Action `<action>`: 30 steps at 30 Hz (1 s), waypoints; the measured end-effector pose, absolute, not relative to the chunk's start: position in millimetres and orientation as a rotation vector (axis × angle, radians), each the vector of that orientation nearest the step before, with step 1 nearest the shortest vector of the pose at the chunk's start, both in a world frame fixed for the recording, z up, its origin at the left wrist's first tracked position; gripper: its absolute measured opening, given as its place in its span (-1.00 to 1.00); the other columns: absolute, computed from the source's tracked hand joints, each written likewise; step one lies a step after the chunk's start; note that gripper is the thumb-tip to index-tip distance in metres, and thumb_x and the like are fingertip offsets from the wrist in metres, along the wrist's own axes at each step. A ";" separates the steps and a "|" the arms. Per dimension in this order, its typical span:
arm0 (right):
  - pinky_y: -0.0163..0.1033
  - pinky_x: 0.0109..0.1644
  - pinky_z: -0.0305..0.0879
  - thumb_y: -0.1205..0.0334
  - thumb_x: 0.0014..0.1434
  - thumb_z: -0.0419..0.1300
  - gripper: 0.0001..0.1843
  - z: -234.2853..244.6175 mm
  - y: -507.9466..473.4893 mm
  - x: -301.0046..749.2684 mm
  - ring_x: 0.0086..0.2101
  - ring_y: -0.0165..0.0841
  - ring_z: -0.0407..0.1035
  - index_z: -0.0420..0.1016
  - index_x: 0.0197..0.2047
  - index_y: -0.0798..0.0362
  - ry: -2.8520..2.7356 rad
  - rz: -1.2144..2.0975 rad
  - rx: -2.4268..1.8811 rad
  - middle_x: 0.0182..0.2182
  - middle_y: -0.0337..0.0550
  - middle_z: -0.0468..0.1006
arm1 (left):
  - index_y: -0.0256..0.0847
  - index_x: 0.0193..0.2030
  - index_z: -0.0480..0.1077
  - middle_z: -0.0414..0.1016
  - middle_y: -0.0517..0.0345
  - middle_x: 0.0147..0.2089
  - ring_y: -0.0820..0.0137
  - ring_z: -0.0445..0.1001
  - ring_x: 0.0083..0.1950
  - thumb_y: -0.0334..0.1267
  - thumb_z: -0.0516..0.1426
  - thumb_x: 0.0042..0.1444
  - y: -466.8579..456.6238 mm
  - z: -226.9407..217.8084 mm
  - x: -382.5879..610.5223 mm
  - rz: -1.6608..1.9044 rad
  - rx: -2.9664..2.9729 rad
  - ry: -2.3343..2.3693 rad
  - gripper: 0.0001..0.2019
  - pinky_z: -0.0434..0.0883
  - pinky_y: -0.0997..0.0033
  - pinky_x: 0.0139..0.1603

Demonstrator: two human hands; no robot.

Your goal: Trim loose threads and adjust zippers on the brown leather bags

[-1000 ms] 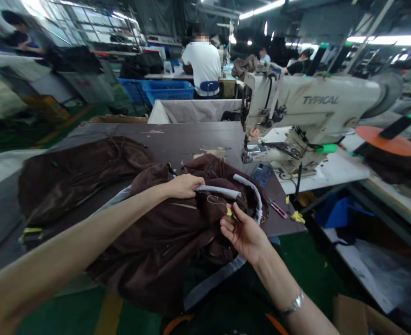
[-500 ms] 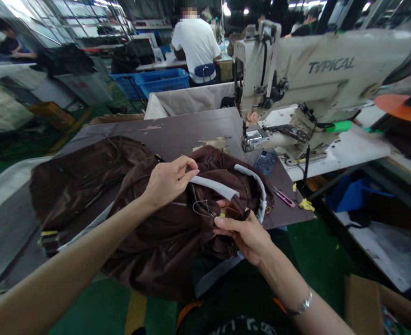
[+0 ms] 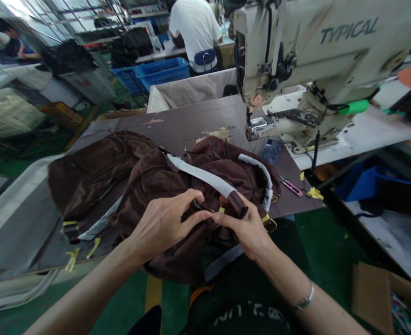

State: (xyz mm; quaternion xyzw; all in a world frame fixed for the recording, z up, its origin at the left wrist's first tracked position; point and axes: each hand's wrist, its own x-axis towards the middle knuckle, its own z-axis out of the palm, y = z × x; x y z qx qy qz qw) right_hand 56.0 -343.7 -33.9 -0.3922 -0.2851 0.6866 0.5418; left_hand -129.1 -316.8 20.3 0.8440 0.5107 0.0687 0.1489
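Observation:
A dark brown bag [image 3: 187,246] lies bunched at the table's front edge and over my lap. My left hand [image 3: 163,223] is closed at its metal zipper [image 3: 205,209], thumb and forefinger gripping the zipper edge. Right beside it, thumb almost touching the left thumb, my right hand [image 3: 250,230] pinches the same edge, its other fingers hidden under the fabric. A handle wrapped in pale covering [image 3: 205,176] arches above both hands, its brown end by my right fingers. A bit of yellow tape [image 3: 222,210] shows there. Another wrapped handle [image 3: 267,177] curves at the right.
A sewing machine [image 3: 306,60] stands behind right. Pink thread snips [image 3: 291,186], a phone-like dark slab [image 3: 271,151] and yellow scraps [image 3: 315,194] lie at the table's right. More brown bag material [image 3: 97,167] spreads left. A cardboard box [image 3: 371,291] sits low right; a person in white [image 3: 194,32] sits beyond.
My left hand has come down from the wrapped handle to the zipper beside my right hand. The thin thread loop seen there earlier no longer shows. The view has tipped downward.

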 end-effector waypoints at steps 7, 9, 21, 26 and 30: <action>-0.16 -0.16 0.49 0.31 -0.15 0.46 -0.57 -30.6 -349.1 53.9 -0.34 -0.40 0.43 0.43 -0.19 0.06 -0.422 1.824 -0.908 -0.40 -0.32 0.43 | -0.16 -0.08 0.27 0.28 0.33 -0.52 0.49 0.34 -0.47 0.01 0.02 0.25 -312.6 16.8 -128.1 0.242 2.400 1.394 -0.71 0.19 0.52 -0.39; -0.21 -0.18 0.48 0.35 -0.18 0.47 -0.56 -27.7 -347.6 55.1 -0.39 -0.44 0.41 0.40 -0.23 0.06 -0.449 1.799 -0.897 -0.44 -0.35 0.41 | -0.18 -0.12 0.28 0.17 0.36 -0.55 0.52 0.26 -0.51 -0.02 0.03 0.25 -309.7 17.5 -126.9 0.296 2.387 1.358 -0.74 0.18 0.53 -0.40; -0.44 -0.51 0.19 0.45 -0.09 0.35 -0.54 -19.2 -333.9 74.1 -0.56 -0.55 0.20 0.08 -0.38 -0.02 -0.799 1.381 -1.050 -0.52 -0.46 0.28 | -0.15 -0.14 0.30 0.03 0.37 -0.54 0.55 0.16 -0.55 -0.07 0.06 0.24 -317.9 8.5 -99.4 0.544 2.118 1.508 -0.79 0.17 0.52 -0.42; -0.31 -0.40 0.46 0.32 -0.09 0.41 -0.56 -22.0 -332.6 75.0 -0.45 -0.47 0.36 0.18 -0.32 -0.02 -0.669 1.570 -0.968 -0.42 -0.39 0.39 | -0.12 -0.07 0.27 0.30 0.24 -0.36 0.49 0.28 -0.42 -0.03 -0.08 0.31 -332.3 8.4 -109.9 0.777 1.709 1.649 -0.74 0.25 0.49 -0.41; -0.30 -0.36 0.52 0.25 -0.07 0.42 -0.62 -20.7 -336.0 76.0 -0.39 -0.44 0.41 0.31 -0.25 0.02 -0.652 1.658 -0.974 -0.36 -0.31 0.45 | -0.15 -0.19 0.33 0.31 0.19 -0.36 0.46 0.31 -0.36 -0.04 -0.04 0.29 -347.2 7.2 -116.1 0.845 1.540 1.587 -0.74 0.28 0.49 -0.40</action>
